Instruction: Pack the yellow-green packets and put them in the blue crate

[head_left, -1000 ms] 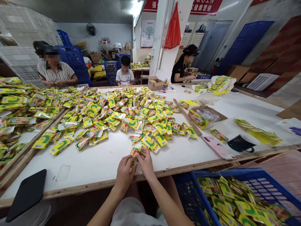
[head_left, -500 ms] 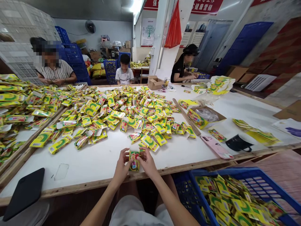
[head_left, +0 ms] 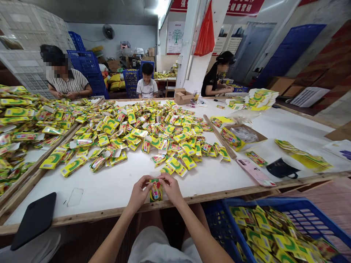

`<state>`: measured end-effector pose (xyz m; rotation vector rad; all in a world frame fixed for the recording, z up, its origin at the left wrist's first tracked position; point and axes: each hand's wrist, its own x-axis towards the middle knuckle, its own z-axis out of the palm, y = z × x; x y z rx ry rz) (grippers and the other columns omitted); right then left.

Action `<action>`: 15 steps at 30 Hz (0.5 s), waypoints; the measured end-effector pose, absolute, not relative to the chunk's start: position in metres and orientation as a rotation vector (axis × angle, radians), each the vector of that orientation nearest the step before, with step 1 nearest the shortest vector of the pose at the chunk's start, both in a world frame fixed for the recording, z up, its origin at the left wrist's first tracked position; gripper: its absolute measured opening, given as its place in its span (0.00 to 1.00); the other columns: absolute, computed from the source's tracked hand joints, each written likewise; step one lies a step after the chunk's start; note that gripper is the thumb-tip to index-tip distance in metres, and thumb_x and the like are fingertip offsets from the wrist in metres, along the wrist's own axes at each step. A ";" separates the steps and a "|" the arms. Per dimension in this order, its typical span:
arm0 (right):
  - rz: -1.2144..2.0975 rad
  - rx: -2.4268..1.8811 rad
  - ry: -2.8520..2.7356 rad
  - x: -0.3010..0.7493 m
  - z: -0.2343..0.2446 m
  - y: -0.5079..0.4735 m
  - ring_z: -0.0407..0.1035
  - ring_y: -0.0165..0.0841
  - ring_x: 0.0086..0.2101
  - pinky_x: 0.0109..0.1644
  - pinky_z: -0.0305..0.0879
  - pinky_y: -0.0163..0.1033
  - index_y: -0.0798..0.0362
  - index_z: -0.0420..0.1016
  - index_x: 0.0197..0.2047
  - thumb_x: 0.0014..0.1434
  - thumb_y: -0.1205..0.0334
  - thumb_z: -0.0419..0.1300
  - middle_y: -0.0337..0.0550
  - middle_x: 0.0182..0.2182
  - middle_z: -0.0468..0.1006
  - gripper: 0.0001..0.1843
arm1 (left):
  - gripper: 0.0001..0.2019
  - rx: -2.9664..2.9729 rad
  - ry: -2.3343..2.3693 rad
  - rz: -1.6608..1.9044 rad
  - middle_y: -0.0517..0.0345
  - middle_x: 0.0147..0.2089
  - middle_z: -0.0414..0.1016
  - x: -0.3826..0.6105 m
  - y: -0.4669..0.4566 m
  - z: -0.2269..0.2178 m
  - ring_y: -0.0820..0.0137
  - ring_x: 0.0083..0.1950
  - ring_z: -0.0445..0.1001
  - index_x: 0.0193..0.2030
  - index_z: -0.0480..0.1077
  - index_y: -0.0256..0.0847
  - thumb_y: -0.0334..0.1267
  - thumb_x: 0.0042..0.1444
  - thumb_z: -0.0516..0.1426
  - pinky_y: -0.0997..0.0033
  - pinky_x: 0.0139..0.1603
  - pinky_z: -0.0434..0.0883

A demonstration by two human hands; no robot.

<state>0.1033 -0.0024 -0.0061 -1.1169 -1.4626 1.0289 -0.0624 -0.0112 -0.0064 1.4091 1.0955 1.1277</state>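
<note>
Pinches a small, flat yellow-green cardboard box (head_left: 156, 191) by its top end with left hand (head_left: 139, 190) and right hand (head_left: 171, 187), both kinda half-curled; holds it right by the wooden front edge (head_left: 109, 213) of the white table (head_left: 106, 190)

A pink phone (head_left: 254, 172) lies flat near a black mug (head_left: 280, 168).

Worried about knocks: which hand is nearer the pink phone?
Right. The right hand is left of the pink phone; the left hand is farther left, beyond the small packet.
</note>
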 end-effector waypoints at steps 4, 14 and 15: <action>1.055 -1.104 -1.347 0.094 -0.007 -0.004 0.71 0.36 0.40 0.46 0.69 0.41 0.49 0.70 0.46 0.57 0.61 0.56 0.43 0.38 0.76 0.13 | 0.16 1.350 1.072 1.252 0.52 0.46 0.74 -0.059 -0.015 -0.007 0.65 0.46 0.75 0.49 0.64 0.42 0.42 0.54 0.58 0.63 0.49 0.71; 0.944 -1.094 -1.489 0.096 0.006 -0.010 0.71 0.36 0.38 0.41 0.69 0.39 0.50 0.75 0.36 0.57 0.57 0.58 0.44 0.36 0.76 0.08 | 0.11 1.409 1.198 1.270 0.52 0.39 0.77 -0.056 -0.016 -0.002 0.63 0.43 0.75 0.38 0.72 0.39 0.44 0.53 0.58 0.65 0.46 0.71; 0.943 -1.102 -1.490 0.096 0.007 -0.010 0.71 0.35 0.38 0.41 0.69 0.39 0.50 0.75 0.36 0.58 0.57 0.58 0.44 0.36 0.76 0.08 | 0.11 1.400 1.204 1.278 0.52 0.38 0.77 -0.055 -0.016 -0.001 0.64 0.42 0.75 0.37 0.72 0.39 0.44 0.53 0.58 0.66 0.44 0.71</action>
